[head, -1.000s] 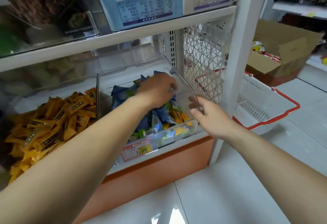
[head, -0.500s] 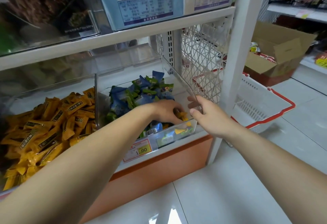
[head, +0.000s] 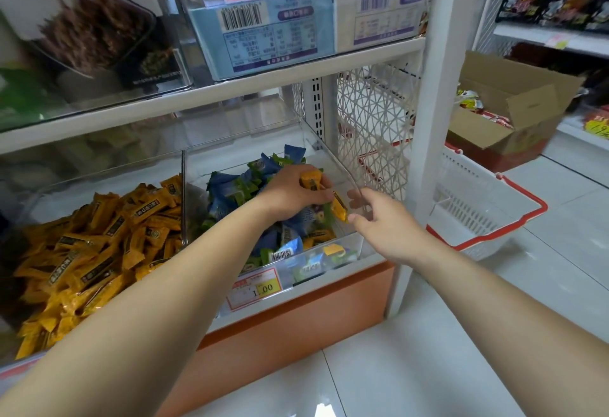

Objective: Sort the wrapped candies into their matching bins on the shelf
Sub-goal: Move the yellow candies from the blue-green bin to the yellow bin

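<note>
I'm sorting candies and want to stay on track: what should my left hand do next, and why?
Probably lift the left hand, which grips yellow wrapped candies, out of the clear plastic bin of blue and green candies and carry them left to the bin of matching yellow ones.
</note>
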A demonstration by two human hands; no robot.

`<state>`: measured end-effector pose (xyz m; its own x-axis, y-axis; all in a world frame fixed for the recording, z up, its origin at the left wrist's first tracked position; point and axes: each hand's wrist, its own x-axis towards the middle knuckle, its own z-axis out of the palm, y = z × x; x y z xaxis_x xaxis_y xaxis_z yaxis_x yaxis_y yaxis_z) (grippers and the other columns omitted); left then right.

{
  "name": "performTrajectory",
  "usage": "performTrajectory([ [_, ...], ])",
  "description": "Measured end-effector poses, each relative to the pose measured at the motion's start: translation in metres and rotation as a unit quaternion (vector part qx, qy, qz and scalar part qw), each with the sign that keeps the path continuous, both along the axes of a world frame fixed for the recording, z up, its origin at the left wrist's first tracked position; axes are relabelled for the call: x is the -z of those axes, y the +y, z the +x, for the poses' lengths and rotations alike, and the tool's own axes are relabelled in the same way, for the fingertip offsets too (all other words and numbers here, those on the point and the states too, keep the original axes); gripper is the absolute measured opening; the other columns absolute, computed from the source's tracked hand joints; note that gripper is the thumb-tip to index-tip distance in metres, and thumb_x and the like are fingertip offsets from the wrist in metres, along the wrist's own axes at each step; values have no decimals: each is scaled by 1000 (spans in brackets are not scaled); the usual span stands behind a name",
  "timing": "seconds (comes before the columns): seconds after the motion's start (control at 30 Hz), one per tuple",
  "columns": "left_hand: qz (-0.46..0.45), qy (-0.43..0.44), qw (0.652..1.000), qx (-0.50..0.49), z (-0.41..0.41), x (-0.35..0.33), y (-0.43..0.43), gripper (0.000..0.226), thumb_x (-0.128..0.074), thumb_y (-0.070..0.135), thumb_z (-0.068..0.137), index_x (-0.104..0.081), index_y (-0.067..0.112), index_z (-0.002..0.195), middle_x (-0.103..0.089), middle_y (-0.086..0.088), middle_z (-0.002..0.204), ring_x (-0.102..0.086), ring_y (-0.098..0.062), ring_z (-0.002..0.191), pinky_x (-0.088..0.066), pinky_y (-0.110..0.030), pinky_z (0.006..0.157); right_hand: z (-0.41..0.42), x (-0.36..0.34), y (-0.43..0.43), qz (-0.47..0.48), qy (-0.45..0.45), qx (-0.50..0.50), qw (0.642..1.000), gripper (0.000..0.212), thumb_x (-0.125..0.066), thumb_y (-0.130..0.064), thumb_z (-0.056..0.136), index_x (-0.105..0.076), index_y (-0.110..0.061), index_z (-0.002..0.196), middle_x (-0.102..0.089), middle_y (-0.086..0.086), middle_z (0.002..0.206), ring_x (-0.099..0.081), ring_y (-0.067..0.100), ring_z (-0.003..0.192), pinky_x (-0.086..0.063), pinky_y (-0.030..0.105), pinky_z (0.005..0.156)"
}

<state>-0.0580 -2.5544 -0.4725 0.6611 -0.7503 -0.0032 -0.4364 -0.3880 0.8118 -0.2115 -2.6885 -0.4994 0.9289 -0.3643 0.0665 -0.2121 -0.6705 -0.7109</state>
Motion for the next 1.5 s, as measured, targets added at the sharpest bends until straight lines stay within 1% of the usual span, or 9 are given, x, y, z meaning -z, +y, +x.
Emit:
performTrajectory([
  [0.33,-123,149,977,-92,-19,-28,35,8,-77,17,85,-73,16,92,-75,-5,85,-70,-16,75,-61,-33,73,14,-35,38,-221,-160,63,960,41,-70,-49,80,-67,-32,118,-59,-5,116,-49,24,113,-43,42,94],
  [0.5,-175,163,960,-143,-38,-37,59,25,-75,13,87,-66,16,111,-69,-11,95,-65,-17,57,-58,-26,56,22,-39,54,-7,-201,23,979,24,-78,-25,80,-69,-30,102,-70,-13,96,-65,7,90,-54,29,82],
  [0.63,-176,167,964,-110,-49,-42,79,23,-72,27,90,-67,21,112,-71,-11,99,-71,-22,73,-58,-29,63,28,-44,68,117,-212,11,970,23,-84,-21,73,-67,-33,81,-72,-13,81,-68,0,78,-56,23,72],
  [0.73,-145,34,980,-129,-48,-37,97,10,-75,29,88,-71,25,96,-70,-1,90,-71,-18,75,-60,-29,59,28,-51,70,159,-161,-93,969,22,-75,-11,84,-74,-30,96,-75,-11,94,-70,1,90,-56,23,84],
  [0.87,-61,-131,977,-155,-35,-31,127,6,-75,33,86,-69,34,85,-66,10,73,-65,-11,57,-60,-40,57,26,-52,49,12,-51,-85,995,27,-60,-13,93,-70,-22,116,-72,-9,107,-67,6,98,-51,27,95],
  [1.0,-67,-153,977,-136,-34,-32,142,6,-73,37,86,-69,36,90,-68,9,76,-63,-10,54,-58,-40,58,26,-36,51,-166,202,-209,942,59,-63,-53,87,-56,-23,137,-62,-3,135,-60,13,116,-47,27,99],
  [1.2,-46,-183,979,-79,-42,-33,152,7,-72,40,85,-68,39,91,-70,12,88,-63,-8,70,-47,-20,60,46,-23,48,-211,312,-223,899,119,-71,-73,53,-27,-28,154,-40,-4,155,-45,19,136,-42,34,106],
  [1.4,-52,-185,979,-67,-47,-31,157,7,-73,39,86,-67,40,91,-68,16,86,-61,-1,75,-42,-9,62,61,-14,50,-179,291,-212,916,92,-79,-58,70,-40,-23,145,-54,-4,141,-54,11,112,-43,26,93],
  [1.5,-58,-186,979,-64,-48,-30,160,7,-73,38,86,-67,41,90,-67,20,85,-61,1,78,-41,-8,64,61,-16,47,-158,318,-221,908,97,-78,-59,71,-34,-24,150,-46,-5,149,-50,15,125,-42,31,105],
])
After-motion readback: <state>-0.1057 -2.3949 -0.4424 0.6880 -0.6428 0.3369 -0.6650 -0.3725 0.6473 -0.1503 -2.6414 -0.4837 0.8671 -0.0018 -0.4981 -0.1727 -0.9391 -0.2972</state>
